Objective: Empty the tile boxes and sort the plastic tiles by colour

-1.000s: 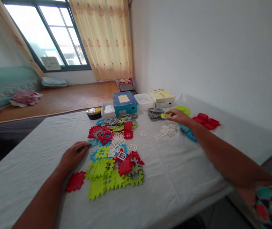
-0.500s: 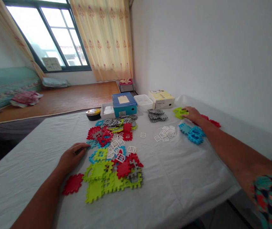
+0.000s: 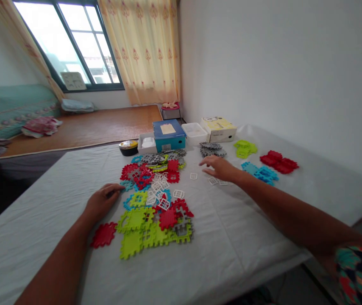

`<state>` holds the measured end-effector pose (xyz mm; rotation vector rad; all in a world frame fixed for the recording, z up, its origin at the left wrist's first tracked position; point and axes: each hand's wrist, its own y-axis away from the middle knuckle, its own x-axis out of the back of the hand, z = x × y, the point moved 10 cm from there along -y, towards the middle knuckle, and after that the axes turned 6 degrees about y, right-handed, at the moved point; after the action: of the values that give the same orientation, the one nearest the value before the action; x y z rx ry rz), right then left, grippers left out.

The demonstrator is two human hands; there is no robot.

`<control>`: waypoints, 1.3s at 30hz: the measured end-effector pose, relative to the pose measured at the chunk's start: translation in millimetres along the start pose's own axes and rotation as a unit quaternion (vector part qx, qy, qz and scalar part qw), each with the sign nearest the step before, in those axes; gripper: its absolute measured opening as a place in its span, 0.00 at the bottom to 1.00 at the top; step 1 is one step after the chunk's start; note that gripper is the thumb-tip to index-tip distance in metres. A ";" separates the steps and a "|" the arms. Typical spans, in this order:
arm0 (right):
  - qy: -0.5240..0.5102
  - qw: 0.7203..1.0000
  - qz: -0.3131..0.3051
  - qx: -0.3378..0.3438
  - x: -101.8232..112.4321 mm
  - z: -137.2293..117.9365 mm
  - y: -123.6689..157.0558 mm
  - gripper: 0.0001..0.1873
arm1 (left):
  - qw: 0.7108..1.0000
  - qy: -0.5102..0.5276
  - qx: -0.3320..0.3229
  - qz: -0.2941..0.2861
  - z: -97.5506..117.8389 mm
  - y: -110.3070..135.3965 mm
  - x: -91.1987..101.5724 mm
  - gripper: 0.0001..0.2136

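Observation:
My left hand [image 3: 104, 201] rests on the sheet at the left of a mixed pile, fingers loosely bent and a little apart. Its fingertips touch the edge of a blue interlocking tile [image 3: 126, 184]; I see nothing in its grasp. Over the middle of the table my right hand [image 3: 217, 168] is open, fingers pointing left, empty. It partly covers the white window-grid pieces [image 3: 213, 181]. A single white grid piece [image 3: 193, 176] lies just left of it. In the pile are red tiles [image 3: 168, 218], lime green tiles [image 3: 132, 243] and white grid pieces [image 3: 158, 183].
Separate groups lie at the right: grey tiles [image 3: 213, 150], lime green tiles [image 3: 245, 148], blue tiles [image 3: 260, 173] and red tiles [image 3: 279, 162]. Along the back stand a blue box [image 3: 170, 140], a white plastic tub [image 3: 194, 134], a yellow-white box [image 3: 219, 130] and a round black tin [image 3: 128, 149].
My right hand has let go of the lime green tiles at the far right and moved left to the middle. My left hand stays by the pile. The view has shifted slightly.

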<state>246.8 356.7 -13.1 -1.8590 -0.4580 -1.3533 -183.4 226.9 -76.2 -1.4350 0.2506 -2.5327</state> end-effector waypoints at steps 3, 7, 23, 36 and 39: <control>-0.013 0.996 -0.060 0.062 -36.9 -58.7 -6.0 0.14 | 1.000 0.001 0.000 0.000 4.1 0.7 1.0 0.20; 0.042 0.992 -0.097 0.066 -69.2 -78.4 -6.4 0.12 | 1.000 0.006 0.003 -0.005 8.2 1.3 1.0 0.20; 0.113 0.990 0.033 -0.080 -16.3 -23.0 18.0 0.17 | 1.000 0.005 -0.002 0.007 6.9 1.4 1.3 0.19; -0.132 0.975 -0.069 0.167 -59.3 -141.7 19.3 0.13 | 1.000 0.008 -0.002 0.004 7.8 2.5 1.2 0.19; -0.132 0.977 -0.068 0.152 -55.5 -137.3 20.2 0.16 | 1.000 0.010 -0.003 0.006 6.6 2.4 0.3 0.19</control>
<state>152.5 248.0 -53.3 -1.7793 -0.8909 -1.0539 -177.6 224.3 -73.2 -1.4063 0.2701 -2.5405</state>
